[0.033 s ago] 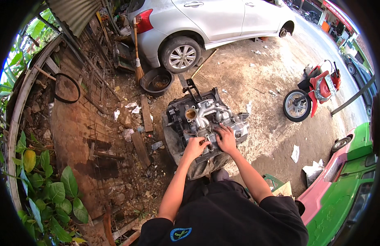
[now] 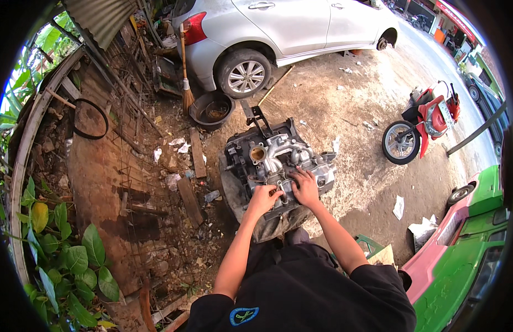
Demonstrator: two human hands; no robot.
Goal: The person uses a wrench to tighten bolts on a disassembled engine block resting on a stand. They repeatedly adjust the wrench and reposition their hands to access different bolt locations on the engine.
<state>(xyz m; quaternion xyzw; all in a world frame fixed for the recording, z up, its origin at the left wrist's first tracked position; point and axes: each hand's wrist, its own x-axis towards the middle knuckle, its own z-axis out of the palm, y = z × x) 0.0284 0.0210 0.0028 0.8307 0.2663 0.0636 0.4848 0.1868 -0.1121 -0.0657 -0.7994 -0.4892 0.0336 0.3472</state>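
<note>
Prob. mid-step: working by hand on engine (image 2: 274, 165), roughly mid-view.
Pinching ring-ended metal pc (image 2: 279, 184), apparently, w/ fingers of L hand (image 2: 264, 199); resting R hand (image 2: 305, 186) on engine, fingers slightly spread. Calls next, prob., for steady L fingertips + R bracing. Tiny lettering on blue shirt patch (image 2: 244, 316), bigger on red shop sign (image 2: 458, 21); no brand legible on engine.

Silver car (image 2: 301, 33), black basin (image 2: 228, 112) (round), red motorbike (image 2: 435, 120)
</note>
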